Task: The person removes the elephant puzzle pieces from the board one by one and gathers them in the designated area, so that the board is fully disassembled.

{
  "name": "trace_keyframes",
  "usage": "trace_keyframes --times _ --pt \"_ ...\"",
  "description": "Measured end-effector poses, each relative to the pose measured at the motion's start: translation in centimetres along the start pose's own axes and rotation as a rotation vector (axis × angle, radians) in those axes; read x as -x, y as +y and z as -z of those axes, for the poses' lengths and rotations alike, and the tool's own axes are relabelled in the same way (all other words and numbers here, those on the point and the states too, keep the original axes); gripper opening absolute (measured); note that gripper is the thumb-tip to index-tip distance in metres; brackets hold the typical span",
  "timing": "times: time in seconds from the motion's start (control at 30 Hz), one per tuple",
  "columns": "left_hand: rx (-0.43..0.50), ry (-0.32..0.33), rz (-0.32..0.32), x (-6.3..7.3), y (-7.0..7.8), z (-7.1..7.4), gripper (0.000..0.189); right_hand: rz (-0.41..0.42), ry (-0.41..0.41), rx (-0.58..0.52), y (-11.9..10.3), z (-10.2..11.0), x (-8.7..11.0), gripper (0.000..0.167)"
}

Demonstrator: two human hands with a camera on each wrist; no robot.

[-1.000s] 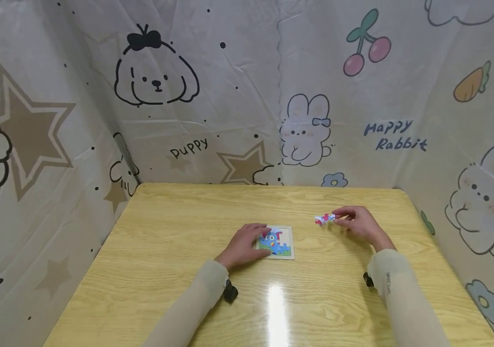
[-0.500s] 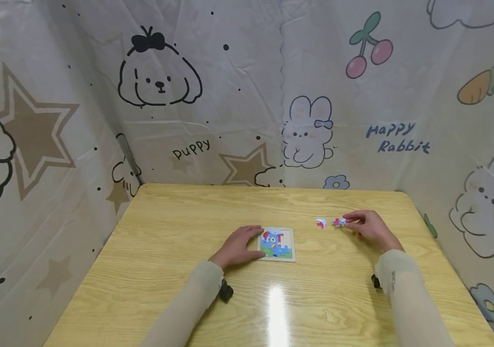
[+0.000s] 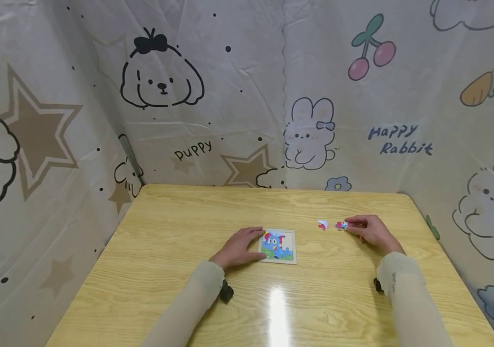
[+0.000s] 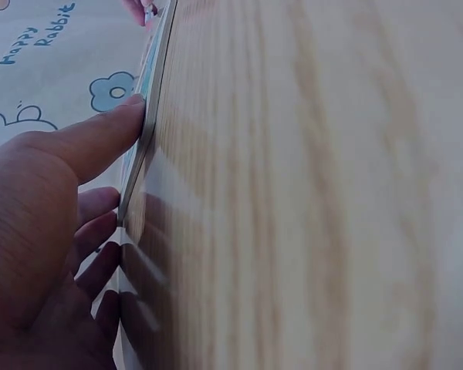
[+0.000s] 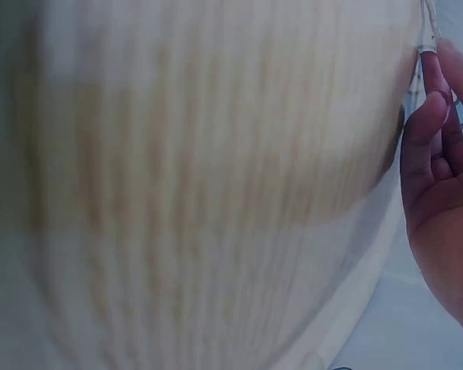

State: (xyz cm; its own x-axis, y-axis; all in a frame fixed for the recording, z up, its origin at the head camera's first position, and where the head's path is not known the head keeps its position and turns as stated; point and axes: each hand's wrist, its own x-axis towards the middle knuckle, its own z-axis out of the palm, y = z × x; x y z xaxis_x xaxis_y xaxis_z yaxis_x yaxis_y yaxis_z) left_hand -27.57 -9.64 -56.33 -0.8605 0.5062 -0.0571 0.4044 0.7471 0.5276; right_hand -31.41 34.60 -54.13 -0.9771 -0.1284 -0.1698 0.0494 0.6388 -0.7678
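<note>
A small square jigsaw board (image 3: 288, 261) with a pale frame lies at the middle of the table, showing a blue cartoon elephant; its upper right part is bare. My left hand (image 3: 239, 248) holds the board's left side, thumb at the near corner and fingertips at the far one. In the left wrist view the thumb (image 4: 112, 139) presses on the board's edge. To the right, my right hand (image 3: 372, 232) pinches a red and blue puzzle piece (image 3: 340, 225) between thumb and fingers, close to the tabletop. A white and red puzzle piece (image 3: 322, 224) lies just left of it.
The wooden table (image 3: 177, 226) ends at a patterned cloth (image 3: 247, 96) that hangs behind it and along both sides. A bright light reflection (image 3: 278, 313) lies on the near part of the tabletop.
My right hand has moved right with one puzzle piece, parting it from the white and red one left behind. My left hand has drawn back from over the picture to the board's left edge.
</note>
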Motion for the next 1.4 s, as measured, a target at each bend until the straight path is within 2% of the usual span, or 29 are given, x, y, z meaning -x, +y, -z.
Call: trace_keyframes --times 0.23,0.73,1.4 --pt "-0.018 -0.005 -0.005 0.00 0.23 0.02 0.077 -0.027 0.019 0.023 0.20 -0.09 -0.02 0.039" --pt "-0.026 -0.015 0.002 -0.10 0.46 0.18 0.077 0.051 0.033 0.099 0.45 -0.03 0.01 0.035" --pt "-0.060 -0.021 0.004 0.21 0.58 0.25 0.077 0.072 0.048 0.042 0.09 -0.32 0.37 0.042"
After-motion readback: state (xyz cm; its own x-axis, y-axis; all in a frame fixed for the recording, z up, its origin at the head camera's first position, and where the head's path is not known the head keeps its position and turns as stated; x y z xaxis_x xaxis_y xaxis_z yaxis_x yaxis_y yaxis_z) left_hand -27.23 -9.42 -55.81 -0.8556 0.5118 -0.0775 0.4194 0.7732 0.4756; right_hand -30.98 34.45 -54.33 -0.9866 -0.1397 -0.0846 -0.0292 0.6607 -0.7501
